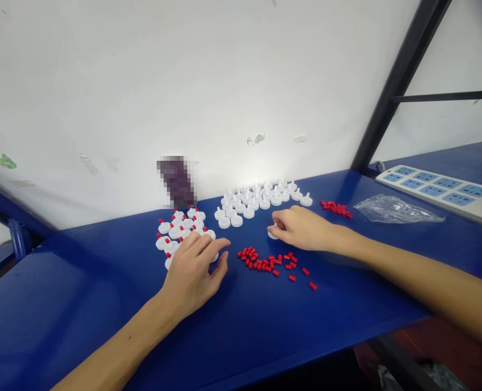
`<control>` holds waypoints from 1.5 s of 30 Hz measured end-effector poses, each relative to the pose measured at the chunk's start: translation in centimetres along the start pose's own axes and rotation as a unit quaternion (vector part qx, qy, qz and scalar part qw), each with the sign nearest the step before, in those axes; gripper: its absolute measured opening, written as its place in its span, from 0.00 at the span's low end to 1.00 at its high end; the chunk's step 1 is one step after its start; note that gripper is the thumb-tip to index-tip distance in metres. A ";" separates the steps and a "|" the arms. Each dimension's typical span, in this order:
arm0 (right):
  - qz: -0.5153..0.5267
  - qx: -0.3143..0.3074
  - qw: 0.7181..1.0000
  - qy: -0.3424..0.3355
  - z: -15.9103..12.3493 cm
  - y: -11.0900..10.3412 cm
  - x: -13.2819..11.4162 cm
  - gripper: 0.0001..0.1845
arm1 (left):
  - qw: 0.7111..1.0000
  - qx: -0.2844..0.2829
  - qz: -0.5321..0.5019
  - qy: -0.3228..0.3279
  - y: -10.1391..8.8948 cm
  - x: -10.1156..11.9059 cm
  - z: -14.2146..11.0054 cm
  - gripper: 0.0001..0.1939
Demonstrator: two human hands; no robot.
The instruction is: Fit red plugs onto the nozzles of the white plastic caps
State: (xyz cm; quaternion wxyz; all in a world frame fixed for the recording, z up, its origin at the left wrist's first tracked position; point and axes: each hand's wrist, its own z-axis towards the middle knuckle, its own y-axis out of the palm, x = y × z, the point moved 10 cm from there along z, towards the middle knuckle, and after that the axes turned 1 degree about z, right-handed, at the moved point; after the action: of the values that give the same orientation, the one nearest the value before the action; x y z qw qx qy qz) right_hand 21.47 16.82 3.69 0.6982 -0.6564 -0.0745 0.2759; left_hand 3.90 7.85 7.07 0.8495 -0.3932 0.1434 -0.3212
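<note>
My right hand [296,228] pinches a white nozzle cap [272,235] low over the blue table; the fingers hide most of it. My left hand [198,266] is open, thumb and fingers apart, beside a group of white nozzle caps with red tips [173,232], some of them hidden behind it. Between the hands lies a loose scatter of small red tips [261,263]. Behind them stand rows of white nozzle caps without red tips [249,203], spouts upward.
A second small heap of red tips [336,208] lies to the right, next to a clear plastic bag [395,209]. A long white power strip [440,190] sits at the far right. A blurred dark upright object [178,182] leans at the wall. Black metal posts [399,81] frame the table [176,347].
</note>
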 end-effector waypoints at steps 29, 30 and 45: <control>0.159 -0.059 0.955 -0.244 -1.1 1.8 -5.4 0.13 | 0.951 -0.186 -0.169 -0.180 4.1 -0.8 -1.7 0.10; 0.163 -0.062 0.951 -0.256 -1.3 1.8 -5.7 0.13 | 0.951 -0.197 -0.166 -0.173 4.2 -0.5 -1.7 0.11; -0.009 -0.027 0.982 -0.184 -0.7 1.6 -4.3 0.06 | 0.945 -0.245 -0.136 -0.168 4.6 0.6 -2.1 0.14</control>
State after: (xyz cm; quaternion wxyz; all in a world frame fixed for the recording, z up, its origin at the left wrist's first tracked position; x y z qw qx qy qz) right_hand 17.72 14.14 3.17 0.6566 -0.6125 -0.2151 0.3840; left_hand 5.33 8.45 2.24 0.6868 -0.6534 0.0182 -0.3180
